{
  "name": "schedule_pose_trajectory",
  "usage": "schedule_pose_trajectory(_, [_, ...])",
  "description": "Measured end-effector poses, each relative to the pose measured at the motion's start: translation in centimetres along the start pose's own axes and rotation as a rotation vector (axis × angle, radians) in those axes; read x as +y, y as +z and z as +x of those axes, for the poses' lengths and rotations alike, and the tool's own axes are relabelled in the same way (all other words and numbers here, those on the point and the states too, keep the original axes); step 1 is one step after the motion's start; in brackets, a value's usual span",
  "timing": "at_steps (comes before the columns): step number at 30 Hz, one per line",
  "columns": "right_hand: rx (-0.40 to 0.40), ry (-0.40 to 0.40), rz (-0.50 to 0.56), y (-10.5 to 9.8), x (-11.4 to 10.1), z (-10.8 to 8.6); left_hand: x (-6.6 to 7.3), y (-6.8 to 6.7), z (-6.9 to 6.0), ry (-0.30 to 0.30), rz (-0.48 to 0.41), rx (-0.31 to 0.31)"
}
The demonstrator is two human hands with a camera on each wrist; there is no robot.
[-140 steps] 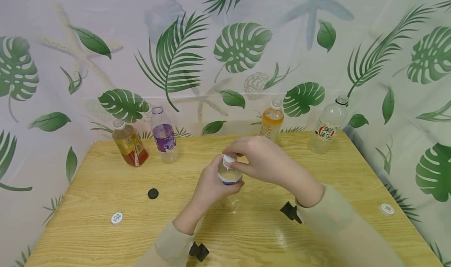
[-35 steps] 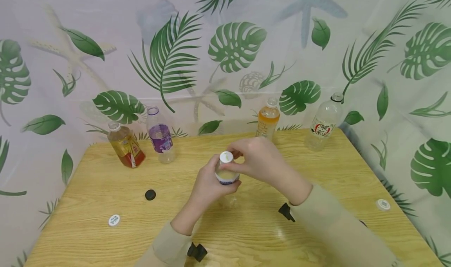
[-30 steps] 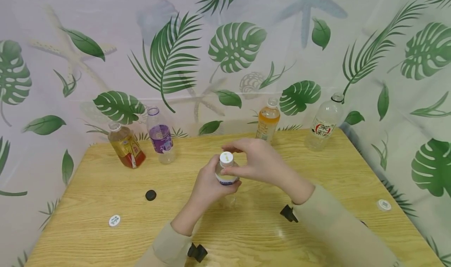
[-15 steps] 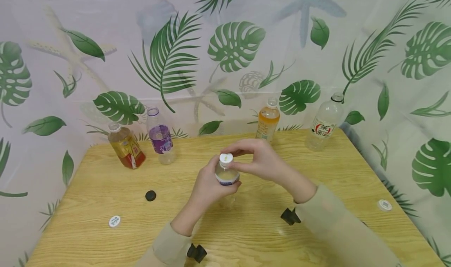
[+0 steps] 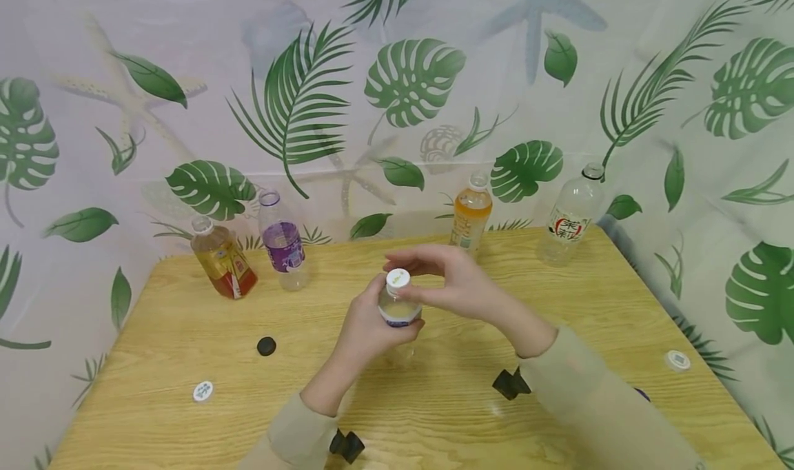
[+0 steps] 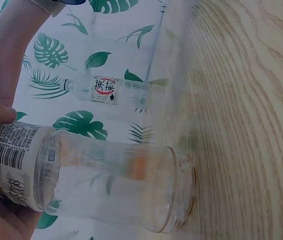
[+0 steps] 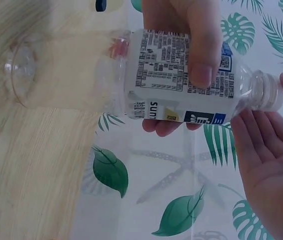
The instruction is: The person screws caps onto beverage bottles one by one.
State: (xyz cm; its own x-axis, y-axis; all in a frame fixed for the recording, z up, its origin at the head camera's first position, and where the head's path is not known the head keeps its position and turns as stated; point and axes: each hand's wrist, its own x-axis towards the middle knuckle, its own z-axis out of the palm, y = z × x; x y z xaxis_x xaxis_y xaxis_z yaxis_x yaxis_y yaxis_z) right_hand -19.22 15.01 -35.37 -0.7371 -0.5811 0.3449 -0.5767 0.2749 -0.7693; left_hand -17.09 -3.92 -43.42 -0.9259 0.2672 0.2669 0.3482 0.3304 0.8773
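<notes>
A clear plastic bottle (image 5: 400, 310) with a pale label and a white cap (image 5: 398, 279) on its neck stands upright at the table's middle. My left hand (image 5: 367, 327) grips it round the label, thumb and fingers on opposite sides. At the cap is my right hand (image 5: 459, 282), its thumb touching or very near the cap's side. The fingers of that hand are stretched out behind the neck, as the right wrist view shows. Seen from the left wrist, the bottle's lower part (image 6: 111, 182) is clear and its base meets the wood.
Uncapped bottles stand along the back: a yellow-labelled one (image 5: 225, 258), a purple-labelled one (image 5: 284, 244), an orange one (image 5: 471, 215), a large clear one (image 5: 569, 216). On the table (image 5: 298, 401) lie a black cap (image 5: 266, 346), white caps (image 5: 202, 391) (image 5: 678, 360) and a dark purple item (image 5: 642, 393), partly hidden.
My right fingers pinched the cap earlier and have shifted round it; they now stand looser and straighter. The print on the cap has turned. My left hand keeps its grip.
</notes>
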Motion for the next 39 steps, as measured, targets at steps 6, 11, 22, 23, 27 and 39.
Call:
schedule_pose_trajectory(6, [-0.074,-0.010,0.043,-0.2,0.6,-0.1,-0.1,0.2,0.0,0.014,-0.006,0.001])
schedule_pose_trajectory(11, [0.010,-0.011,0.003,0.3,0.4,-0.2,-0.1,0.3,-0.2,0.005,-0.020,0.013])
schedule_pose_trajectory(22, [0.150,0.026,-0.048,1.6,0.2,-0.3,-0.1,0.1,-0.1,-0.007,-0.033,-0.002])
schedule_pose_trajectory(23, [0.136,0.019,-0.043,1.5,0.2,-0.3,-0.1,0.1,-0.1,-0.009,-0.033,-0.003])
schedule_pose_trajectory(27, [0.096,0.002,-0.036,1.2,0.2,-0.2,-0.1,0.0,0.0,-0.016,-0.047,-0.014])
schedule_pose_trajectory(39, [0.311,0.068,-0.045,3.3,-0.3,-0.8,0.0,-0.1,0.2,-0.012,-0.023,0.010])
